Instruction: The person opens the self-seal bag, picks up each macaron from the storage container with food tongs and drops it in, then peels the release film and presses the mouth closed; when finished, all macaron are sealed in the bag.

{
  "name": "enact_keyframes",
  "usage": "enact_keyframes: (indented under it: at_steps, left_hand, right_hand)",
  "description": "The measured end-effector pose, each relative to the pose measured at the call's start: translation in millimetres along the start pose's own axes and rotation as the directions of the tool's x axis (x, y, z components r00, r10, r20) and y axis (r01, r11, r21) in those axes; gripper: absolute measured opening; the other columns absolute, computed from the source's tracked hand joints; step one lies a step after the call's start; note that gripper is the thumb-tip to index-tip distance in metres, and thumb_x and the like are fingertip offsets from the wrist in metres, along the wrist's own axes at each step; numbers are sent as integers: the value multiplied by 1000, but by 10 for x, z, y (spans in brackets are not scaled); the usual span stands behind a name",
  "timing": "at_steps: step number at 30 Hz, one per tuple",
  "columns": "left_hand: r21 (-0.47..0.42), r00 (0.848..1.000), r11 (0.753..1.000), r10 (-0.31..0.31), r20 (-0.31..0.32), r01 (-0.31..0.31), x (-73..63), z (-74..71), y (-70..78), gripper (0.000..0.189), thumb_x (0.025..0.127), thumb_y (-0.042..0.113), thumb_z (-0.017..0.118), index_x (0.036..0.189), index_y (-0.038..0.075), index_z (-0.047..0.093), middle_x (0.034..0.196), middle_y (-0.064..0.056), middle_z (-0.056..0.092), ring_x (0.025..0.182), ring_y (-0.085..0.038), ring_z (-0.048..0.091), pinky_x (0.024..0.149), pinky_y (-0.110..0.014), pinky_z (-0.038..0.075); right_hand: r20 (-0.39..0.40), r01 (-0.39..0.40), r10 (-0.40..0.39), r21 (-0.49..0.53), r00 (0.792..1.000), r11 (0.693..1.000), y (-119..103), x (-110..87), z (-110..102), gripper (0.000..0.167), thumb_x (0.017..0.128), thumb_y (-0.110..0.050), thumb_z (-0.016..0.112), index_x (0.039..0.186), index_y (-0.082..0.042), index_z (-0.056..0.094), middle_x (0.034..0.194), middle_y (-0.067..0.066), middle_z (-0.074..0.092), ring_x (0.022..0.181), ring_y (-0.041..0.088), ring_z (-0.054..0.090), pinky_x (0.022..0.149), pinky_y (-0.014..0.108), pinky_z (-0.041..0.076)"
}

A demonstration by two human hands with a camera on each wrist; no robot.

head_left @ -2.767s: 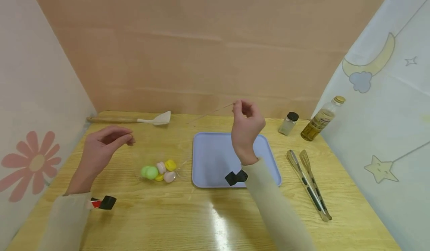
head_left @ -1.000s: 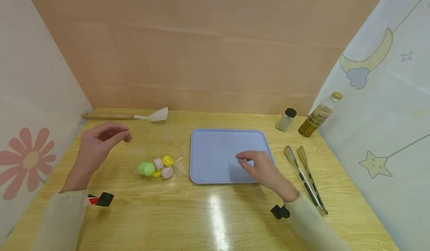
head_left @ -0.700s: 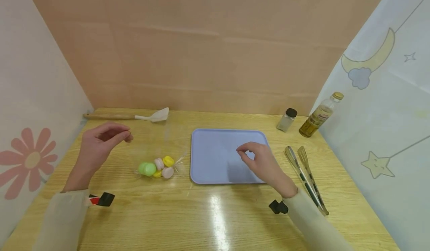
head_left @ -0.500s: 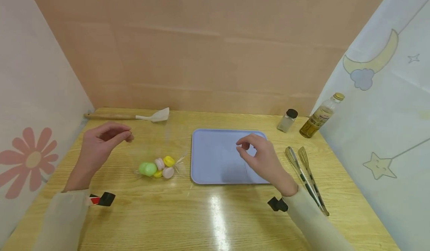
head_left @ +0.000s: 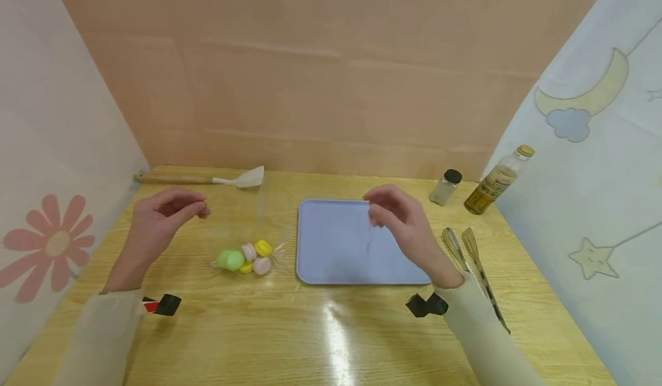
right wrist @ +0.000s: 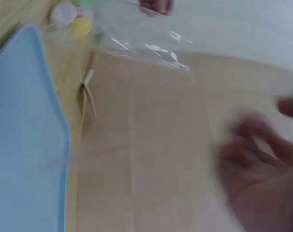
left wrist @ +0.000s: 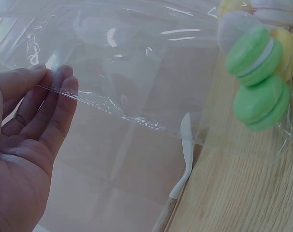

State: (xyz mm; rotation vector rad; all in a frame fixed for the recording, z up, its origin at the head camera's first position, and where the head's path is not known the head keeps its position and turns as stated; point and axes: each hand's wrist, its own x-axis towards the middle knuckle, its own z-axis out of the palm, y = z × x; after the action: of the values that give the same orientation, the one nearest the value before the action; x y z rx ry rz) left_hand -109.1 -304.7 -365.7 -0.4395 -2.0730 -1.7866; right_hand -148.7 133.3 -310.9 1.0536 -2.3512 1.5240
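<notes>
My left hand (head_left: 162, 225) pinches the rim of a clear plastic bag (left wrist: 132, 63), its thumb against the fingers. Inside the bag's lower end sit several green, yellow and pale pink macarons (head_left: 247, 258), resting at the table. Over the light blue tray (head_left: 331, 248) hovers my right hand (head_left: 405, 225), thumb and fingers curved and apart. A thin clear strip (head_left: 369, 242) hangs by its fingertips and seems to cling there. In the right wrist view this hand is blurred.
A white spatula with a wooden handle (head_left: 186, 180) lies at the back left. At the right stand a black-capped jar (head_left: 445, 188) and an oil bottle (head_left: 493, 185). Metal tongs (head_left: 478, 257) lie right of the tray, partly behind my right forearm.
My right hand came down from above the tray's far side with the thin strip, then rose a little as its thumb and fingers parted. The left hand stays on the bag's rim.
</notes>
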Motion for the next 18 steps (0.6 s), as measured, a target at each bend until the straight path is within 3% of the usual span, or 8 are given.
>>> enact_keyframes:
  at_steps: [1, 3, 5, 6, 7, 10, 13, 18]
  left_hand:
    - [-3, 1000, 1000, -5, 1, 5, -2, 8, 1, 13, 95, -7, 66, 107, -10, 68, 93, -14, 72, 81, -19, 70, 81, -22, 56]
    - [4, 1000, 1000, -12, 1, 12, -8, 25, 1, 13, 94, -7, 67, 107, -10, 69, 92, -14, 72, 81, -20, 70, 80, -22, 56]
    - [32, 1000, 999, -13, -1, 13, -12, 28, -1, 12, 94, -6, 68, 106, -9, 69, 91, -14, 72, 80, -19, 70, 80, -22, 56]
    - [31, 1000, 999, -19, 1, 19, -12, 31, -1, 13, 94, -6, 68, 106, -9, 69, 91, -15, 72, 80, -20, 70, 80, -22, 56]
    - [40, 1000, 999, -22, 4, 22, -10, 35, -2, 13, 94, -5, 69, 106, -8, 70, 91, -14, 72, 81, -20, 70, 80, -22, 56]
    - [35, 1000, 999, -28, 6, 27, 1, 38, 2, 13, 94, -4, 69, 107, -8, 70, 93, -15, 72, 82, -20, 70, 81, -22, 56]
    - [33, 1000, 999, -18, -2, 18, 0, 24, 8, 13, 94, -5, 68, 107, -8, 69, 93, -15, 72, 81, -20, 70, 81, -22, 56]
    - [44, 1000, 999, -11, -3, 11, 3, 8, 12, 13, 95, -5, 68, 107, -9, 70, 92, -13, 72, 81, -19, 70, 80, -21, 56]
  right_hand:
    - [59, -65, 73, -128, 996, 990, 14, 2, -12, 17, 101, -8, 60, 112, 4, 66, 85, 12, 64, 73, 24, 59, 69, 35, 48]
    - [149, -92, 174, -441, 973, 893, 65, 13, -22, 21, 103, -17, 60, 114, -2, 68, 91, 8, 69, 82, 25, 65, 78, 42, 49]
    - [146, -61, 188, -610, 971, 790, 131, 35, 9, 18, 101, -18, 63, 111, -4, 70, 98, 6, 71, 90, 26, 67, 83, 47, 49]
    - [115, -45, 157, -650, 981, 758, 155, 45, 27, 17, 99, -15, 65, 108, -2, 70, 99, 8, 71, 92, 27, 67, 85, 49, 49]
    - [69, -45, 118, -655, 991, 755, 173, 57, 44, 14, 98, -12, 66, 106, -3, 71, 101, 9, 71, 93, 29, 67, 86, 51, 48]
    - [1, -10, 13, -547, 1000, 837, 156, 118, 92, 9, 97, -5, 66, 103, -3, 70, 99, 9, 70, 92, 27, 66, 80, 45, 53]
    - [11, 59, -62, -504, 998, 861, 97, 209, 141, 9, 96, -4, 65, 104, -4, 70, 100, 7, 69, 93, 24, 66, 79, 42, 54]
    - [57, 88, -70, -429, 996, 899, 26, 363, 285, 11, 97, -5, 64, 107, -3, 70, 103, 6, 70, 94, 19, 64, 77, 37, 55]
